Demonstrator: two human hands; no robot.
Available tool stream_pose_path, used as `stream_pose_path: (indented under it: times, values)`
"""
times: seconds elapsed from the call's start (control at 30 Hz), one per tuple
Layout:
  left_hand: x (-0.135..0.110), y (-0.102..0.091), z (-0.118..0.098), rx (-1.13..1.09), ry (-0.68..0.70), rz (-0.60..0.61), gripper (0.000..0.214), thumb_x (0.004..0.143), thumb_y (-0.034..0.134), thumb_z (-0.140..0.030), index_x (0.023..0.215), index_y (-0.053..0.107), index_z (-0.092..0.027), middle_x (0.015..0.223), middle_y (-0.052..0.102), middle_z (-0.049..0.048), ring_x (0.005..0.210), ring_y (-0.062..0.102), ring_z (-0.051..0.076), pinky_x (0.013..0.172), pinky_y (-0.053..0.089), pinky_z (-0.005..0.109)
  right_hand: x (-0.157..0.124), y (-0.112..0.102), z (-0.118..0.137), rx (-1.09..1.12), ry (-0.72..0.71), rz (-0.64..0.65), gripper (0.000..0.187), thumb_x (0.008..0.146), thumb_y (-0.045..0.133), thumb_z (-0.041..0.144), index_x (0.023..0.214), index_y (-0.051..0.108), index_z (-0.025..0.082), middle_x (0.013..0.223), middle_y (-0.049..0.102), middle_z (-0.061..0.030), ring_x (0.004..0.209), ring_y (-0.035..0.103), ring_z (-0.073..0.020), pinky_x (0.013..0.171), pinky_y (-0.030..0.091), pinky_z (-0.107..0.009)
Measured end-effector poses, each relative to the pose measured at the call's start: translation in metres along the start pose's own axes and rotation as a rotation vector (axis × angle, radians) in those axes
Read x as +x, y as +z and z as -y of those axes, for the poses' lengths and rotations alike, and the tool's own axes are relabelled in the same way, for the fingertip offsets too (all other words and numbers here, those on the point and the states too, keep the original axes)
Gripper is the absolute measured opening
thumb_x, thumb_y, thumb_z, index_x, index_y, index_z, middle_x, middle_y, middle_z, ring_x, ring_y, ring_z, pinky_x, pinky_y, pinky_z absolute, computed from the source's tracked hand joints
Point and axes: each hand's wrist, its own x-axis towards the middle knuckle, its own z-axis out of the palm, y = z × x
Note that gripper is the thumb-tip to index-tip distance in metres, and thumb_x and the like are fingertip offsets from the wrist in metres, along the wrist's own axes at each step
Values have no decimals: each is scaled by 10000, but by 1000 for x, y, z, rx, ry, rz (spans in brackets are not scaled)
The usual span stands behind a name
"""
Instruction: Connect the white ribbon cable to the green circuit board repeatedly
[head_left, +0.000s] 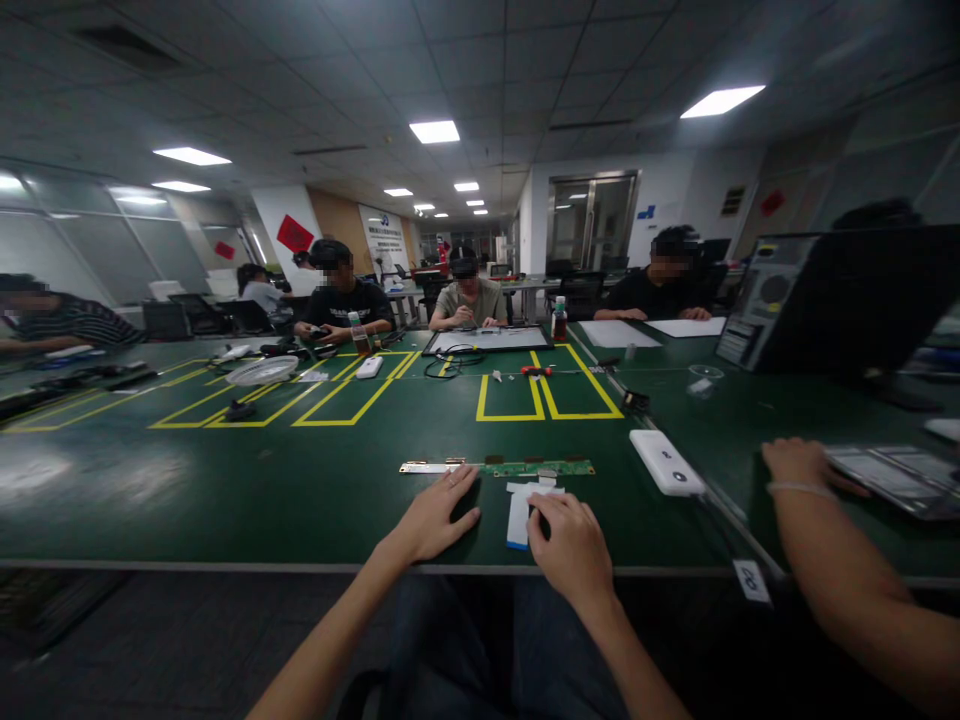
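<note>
My left hand (435,515) lies flat on the green table (225,480), fingers spread, fingertips close to a long thin green circuit strip (536,467) with a silver end (427,467). My right hand (571,545) rests with its fingers curled onto a white strip with a blue end (517,518). A small white piece (534,488) lies just beyond it, below the circuit strip.
A white power bank (666,462) lies right of the strip. A neighbour's arm and hand (802,465) reach onto the table at the right, by a tray (892,478). Yellow tape boxes (517,400) mark the far table. Several people sit opposite; a computer tower (825,300) stands at right.
</note>
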Motion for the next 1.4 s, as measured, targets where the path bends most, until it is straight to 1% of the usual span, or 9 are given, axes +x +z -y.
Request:
stream_pose_path:
  times: [0.13, 0.3, 0.4, 0.5, 0.7, 0.87, 0.97, 1.17, 1.4]
  values:
    - [4, 1, 0, -23, 43, -13, 686, 1042, 439, -536, 1627, 347, -190, 1696, 295, 95, 1587, 252, 247, 1298, 252, 458, 0, 2, -2, -21, -12, -27, 355, 941, 531, 174, 1231, 724, 240, 1261, 737, -54, 1241, 588, -241, 1023, 455, -367]
    - [22, 8, -14, -43, 105, 9, 689, 1062, 369, -574, 1628, 344, -182, 1702, 264, 101, 1596, 215, 243, 1305, 225, 464, 3, 8, -6, -82, -25, -13, 546, 940, 502, 206, 1479, 550, 132, 1524, 556, -118, 1435, 465, -253, 1167, 369, -417]
    - [37, 13, -25, -37, 162, 49, 699, 1061, 343, -600, 1633, 332, -198, 1699, 281, 86, 1600, 197, 257, 1310, 192, 487, 2, 8, -6, -80, -24, 29, 485, 961, 497, 227, 1422, 606, 126, 1480, 598, -124, 1399, 510, -246, 1181, 348, -410]
    - [47, 19, -31, -10, 167, 58, 719, 1056, 326, -621, 1632, 336, -191, 1697, 286, 99, 1602, 179, 288, 1302, 180, 528, 0, 4, -3, -46, -29, 46, 369, 979, 495, 227, 1275, 711, 182, 1342, 700, -90, 1292, 588, -234, 1131, 386, -397]
    - [52, 27, -29, -12, 165, 10, 714, 1047, 360, -626, 1645, 304, -240, 1701, 285, 92, 1599, 202, 286, 1294, 188, 517, -2, -2, 0, 26, -83, 53, 323, 976, 499, 192, 1173, 752, 233, 1221, 752, -65, 1180, 627, -223, 1040, 440, -371]
    - [49, 25, -28, -9, 164, 18, 718, 1037, 378, -626, 1628, 352, -218, 1696, 303, 96, 1596, 215, 290, 1296, 187, 514, -1, 4, -4, 29, -79, 1, 418, 967, 470, 181, 1326, 683, 176, 1397, 665, -94, 1342, 548, -227, 1121, 407, -371]
    - [47, 22, -29, -18, 170, 31, 744, 1019, 410, -646, 1626, 354, -219, 1694, 304, 98, 1595, 213, 292, 1296, 184, 522, 0, 6, -5, -1, -50, 50, 460, 958, 492, 198, 1391, 636, 139, 1435, 638, -108, 1370, 535, -235, 1171, 368, -386]
    - [44, 17, -32, -63, 212, 44, 761, 1009, 469, -618, 1629, 344, -193, 1689, 295, 101, 1604, 174, 261, 1311, 167, 502, 0, 2, -2, -42, -62, 128, 449, 974, 509, 238, 1399, 636, 169, 1448, 633, -77, 1375, 514, -257, 1161, 365, -406]
    - [43, 16, -34, -92, 175, 4, 668, 1018, 471, -560, 1588, 435, -215, 1650, 395, 70, 1558, 328, 234, 1304, 244, 446, 3, -1, 3, -68, -45, 133, 464, 983, 508, 264, 1429, 613, 192, 1449, 633, -72, 1359, 512, -264, 1127, 377, -416]
